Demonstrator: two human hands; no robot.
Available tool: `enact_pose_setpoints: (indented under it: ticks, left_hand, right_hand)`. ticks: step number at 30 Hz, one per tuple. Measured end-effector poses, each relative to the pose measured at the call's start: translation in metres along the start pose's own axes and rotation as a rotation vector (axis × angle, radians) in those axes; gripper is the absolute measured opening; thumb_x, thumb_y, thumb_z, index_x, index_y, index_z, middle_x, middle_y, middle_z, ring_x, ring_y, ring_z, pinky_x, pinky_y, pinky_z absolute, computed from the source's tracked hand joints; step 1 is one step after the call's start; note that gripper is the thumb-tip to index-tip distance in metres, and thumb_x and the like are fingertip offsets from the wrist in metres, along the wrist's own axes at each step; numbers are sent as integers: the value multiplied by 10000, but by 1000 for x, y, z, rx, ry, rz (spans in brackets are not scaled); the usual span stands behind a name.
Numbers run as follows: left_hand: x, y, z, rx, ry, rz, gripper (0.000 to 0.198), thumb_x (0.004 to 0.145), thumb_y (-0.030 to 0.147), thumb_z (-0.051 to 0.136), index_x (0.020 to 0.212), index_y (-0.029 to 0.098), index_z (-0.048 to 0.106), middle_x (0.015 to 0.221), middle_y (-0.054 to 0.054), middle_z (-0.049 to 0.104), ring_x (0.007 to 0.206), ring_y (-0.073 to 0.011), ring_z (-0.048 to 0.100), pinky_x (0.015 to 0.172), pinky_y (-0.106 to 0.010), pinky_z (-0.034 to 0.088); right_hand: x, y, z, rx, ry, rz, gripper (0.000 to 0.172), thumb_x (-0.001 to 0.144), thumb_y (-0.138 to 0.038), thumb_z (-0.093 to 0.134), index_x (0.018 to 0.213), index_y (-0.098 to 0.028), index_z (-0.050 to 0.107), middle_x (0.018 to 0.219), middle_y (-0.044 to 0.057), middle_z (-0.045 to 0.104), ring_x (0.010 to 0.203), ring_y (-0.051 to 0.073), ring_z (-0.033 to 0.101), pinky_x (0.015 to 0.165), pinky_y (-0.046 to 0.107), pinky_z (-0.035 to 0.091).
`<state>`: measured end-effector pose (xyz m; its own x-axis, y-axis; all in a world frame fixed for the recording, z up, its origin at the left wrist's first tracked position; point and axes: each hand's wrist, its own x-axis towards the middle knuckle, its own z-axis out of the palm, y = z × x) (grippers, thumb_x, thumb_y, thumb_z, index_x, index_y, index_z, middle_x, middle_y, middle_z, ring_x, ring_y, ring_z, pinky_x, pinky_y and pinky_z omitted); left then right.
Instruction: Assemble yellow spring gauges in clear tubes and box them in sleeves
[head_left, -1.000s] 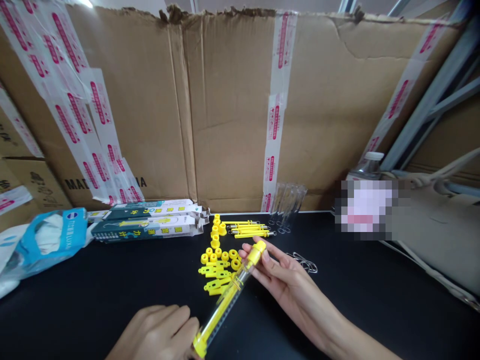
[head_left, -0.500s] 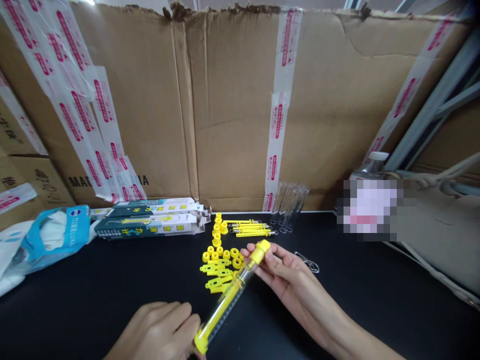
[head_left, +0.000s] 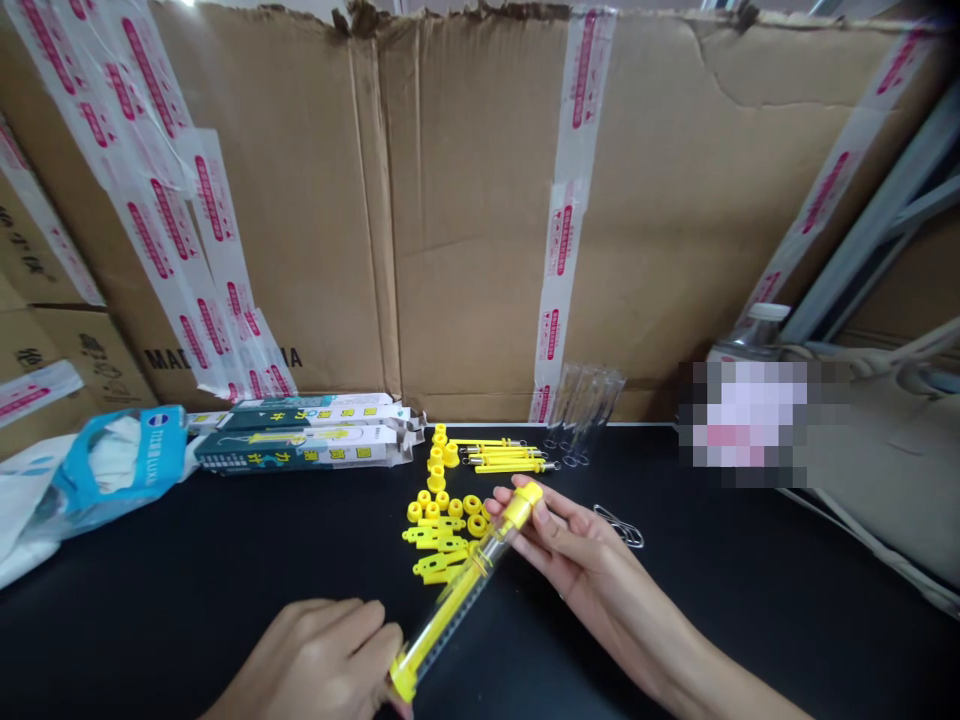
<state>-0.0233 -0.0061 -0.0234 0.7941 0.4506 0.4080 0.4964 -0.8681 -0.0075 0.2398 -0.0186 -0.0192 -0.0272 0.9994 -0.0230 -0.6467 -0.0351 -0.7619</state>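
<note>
I hold a clear tube with yellow end caps [head_left: 461,590] slantwise over the black table [head_left: 187,580]. My left hand [head_left: 322,665] is closed on its near yellow end. My right hand [head_left: 566,550] pinches the far yellow cap between thumb and fingers. Just behind the tube lie small yellow caps and rings [head_left: 442,505] and flat yellow hook pieces [head_left: 435,550]. Farther back rest several yellow rods with metal ends [head_left: 502,458] and empty clear tubes [head_left: 581,420] leaning on the cardboard.
A big taped cardboard sheet [head_left: 465,220] walls off the back. Printed product boxes [head_left: 300,445] and a blue-and-white bag [head_left: 97,470] lie at the left. Metal wire clips [head_left: 619,525] sit right of my hand. A grey cloth bag [head_left: 877,470] fills the right.
The view shifted slightly; my hands keep hold of the tube, and the right fingers have shifted a little on the far cap.
</note>
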Motion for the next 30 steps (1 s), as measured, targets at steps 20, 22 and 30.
enact_pose_setpoints:
  ticks: [20,22,30]
  left_hand:
    - [8,3,-6,70,-80,38,284,734,8,426,622,227,569,561,11,628,455,-164,642,447,-242,479]
    - [9,3,-7,72,-89,42,279,730,12,434,612,228,564,541,15,617,434,-163,632,437,-242,477]
    - [12,4,-11,76,-84,37,285,721,-1,418,621,226,559,560,10,627,462,-160,649,449,-233,480]
  right_hand:
    - [-3,-1,2,22,23,0,228,914,-213,718,1142,-203,717,1115,79,785,1168,228,680,1048,346,514]
    - [-2,-1,2,25,4,5,240,918,-221,714,1157,-205,714,1141,81,777,1160,220,684,1052,339,508]
    - [-2,-2,4,-67,-34,-34,180,922,-267,705,1062,-159,743,1144,109,767,1141,222,680,1069,334,476]
